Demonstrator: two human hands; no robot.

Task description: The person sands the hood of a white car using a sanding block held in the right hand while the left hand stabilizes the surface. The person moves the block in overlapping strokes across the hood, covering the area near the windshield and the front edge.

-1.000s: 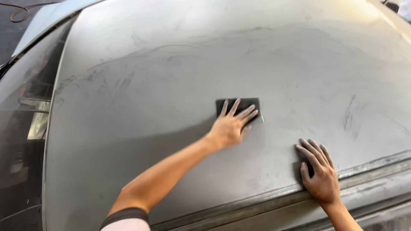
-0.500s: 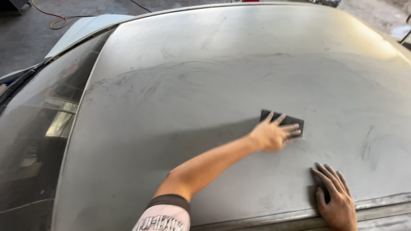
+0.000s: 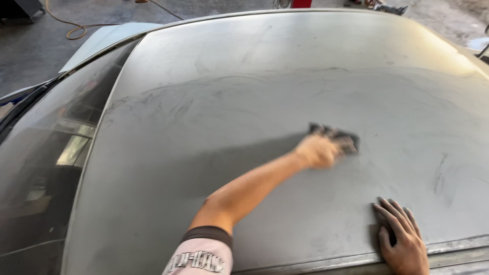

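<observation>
Since the last look, my left hand (image 3: 320, 150) has slid the dark sanding pad (image 3: 340, 138) further out across the car roof (image 3: 244, 91), and it looks blurry now; the fingers are pressed flat on the pad, pinning it to the metal, near the middle of the roof. I see the pad is thin, flat and nearly black, with a rough look. My right hand (image 3: 403, 239) lies open and flat on the roof by the near edge, fingers spread, holding nothing; it is dusty and grey. I see the roof is dull grey, gently curved, with swirly scratch marks and smudges all over; the smooth, shiny windscreen (image 3: 46, 153) sits to the left.
</observation>
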